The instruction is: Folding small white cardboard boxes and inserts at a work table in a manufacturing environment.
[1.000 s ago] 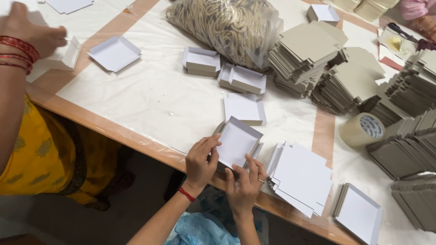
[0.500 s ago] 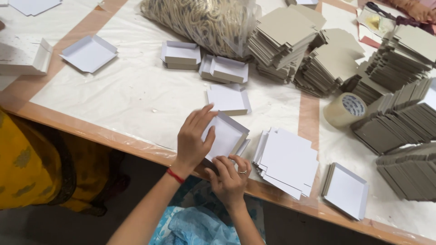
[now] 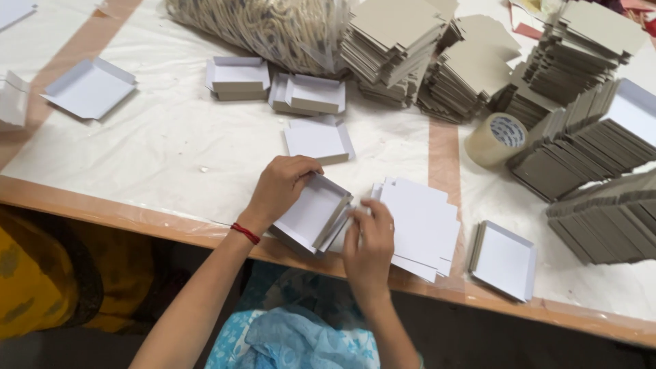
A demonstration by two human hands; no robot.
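At the tabletop's near edge, the left hand grips a shallow white tray by its far rim; the right hand pinches its right side, partly hiding it. White sheets lie just beside. Grey board stacks run off the right edge.

Left of the left hand the surface lies bare as far as a flat white tray. Straight ahead a finished white box blocks the way. Right of the right hand a stack of white sheets sits touching it, with a tape roll and grey board stacks beyond.
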